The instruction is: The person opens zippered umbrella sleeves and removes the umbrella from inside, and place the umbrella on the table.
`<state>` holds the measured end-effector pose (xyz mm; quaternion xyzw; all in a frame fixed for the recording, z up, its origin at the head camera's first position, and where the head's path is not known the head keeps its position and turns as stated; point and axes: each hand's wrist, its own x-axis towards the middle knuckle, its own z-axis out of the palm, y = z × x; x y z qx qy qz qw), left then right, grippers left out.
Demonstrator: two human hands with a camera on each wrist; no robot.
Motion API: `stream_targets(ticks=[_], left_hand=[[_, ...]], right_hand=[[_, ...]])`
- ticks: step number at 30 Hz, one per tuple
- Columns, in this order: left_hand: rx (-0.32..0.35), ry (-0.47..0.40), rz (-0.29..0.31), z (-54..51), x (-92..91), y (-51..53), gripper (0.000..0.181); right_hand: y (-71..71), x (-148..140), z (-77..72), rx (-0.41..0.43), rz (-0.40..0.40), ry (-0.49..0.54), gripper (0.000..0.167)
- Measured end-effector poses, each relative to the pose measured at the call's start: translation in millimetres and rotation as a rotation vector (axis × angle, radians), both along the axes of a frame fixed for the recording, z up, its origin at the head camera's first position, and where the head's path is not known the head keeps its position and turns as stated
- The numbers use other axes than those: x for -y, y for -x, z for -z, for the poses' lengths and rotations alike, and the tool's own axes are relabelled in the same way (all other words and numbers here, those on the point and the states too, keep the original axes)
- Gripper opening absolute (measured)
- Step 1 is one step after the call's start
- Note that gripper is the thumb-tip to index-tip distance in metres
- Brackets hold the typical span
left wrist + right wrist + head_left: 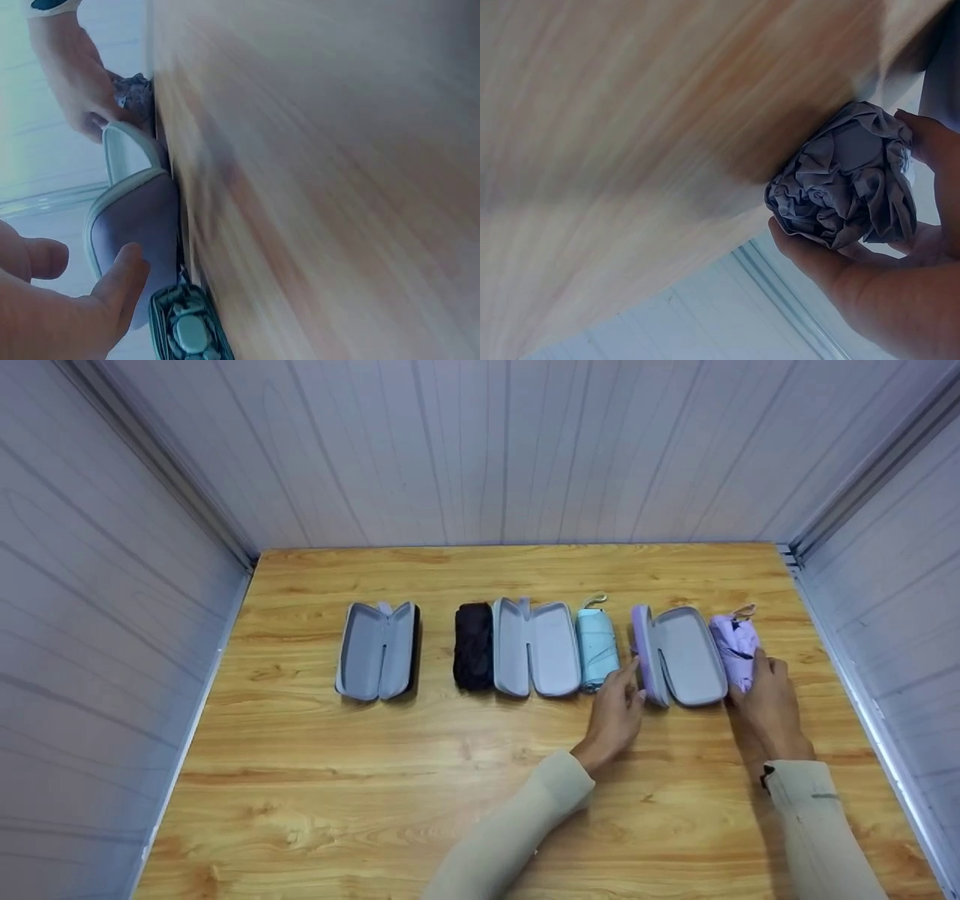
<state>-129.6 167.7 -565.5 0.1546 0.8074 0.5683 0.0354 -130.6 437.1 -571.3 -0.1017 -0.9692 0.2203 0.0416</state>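
At the right of the table, my right hand [770, 705] grips a folded purple umbrella [734, 649] with a wrist loop at its far end. The right wrist view shows thumb and fingers around the crumpled fabric of the umbrella [840, 180]. Left of it lies an open purple zip case [694, 656] with a grey lining and nothing inside. My left hand [616, 712] is at the case's outer left wall, fingers extended; in the left wrist view the fingers [124, 281] lie against or just before the purple shell [142, 217]. I cannot tell if they touch.
A folded light blue umbrella [598, 649] lies just left of my left hand, beside an open grey-lined case [555, 649]. A folded black umbrella [473, 649] adjoins that case. Another open case [360, 652], dark outside, stands farther left. Panel walls border the wooden table [337, 795].
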Motion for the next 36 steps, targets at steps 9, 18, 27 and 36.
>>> stream_targets(ticks=[9, 18, 27, 36], left_hand=[[0.065, -0.079, -0.028, -9.2, 17.8, 1.0, 0.053], [0.014, -0.114, -0.058, -19.7, 48.3, 8.6, 0.048], [-0.148, 0.011, -0.141, -30.9, 90.2, 17.5, 0.047], [-0.293, 0.202, -0.247, -39.8, 133.7, 21.9, 0.050]], right_hand=[[-2.5, 2.3, -1.6, 0.001, 0.005, 0.004, 0.077], [-7.3, -2.7, -6.6, -0.048, -0.022, 0.034, 0.071], [-9.3, -0.3, -20.5, -0.081, -0.005, 0.046, 0.069], [-11.8, 6.5, -28.8, -0.187, -0.117, 0.009, 0.064]])
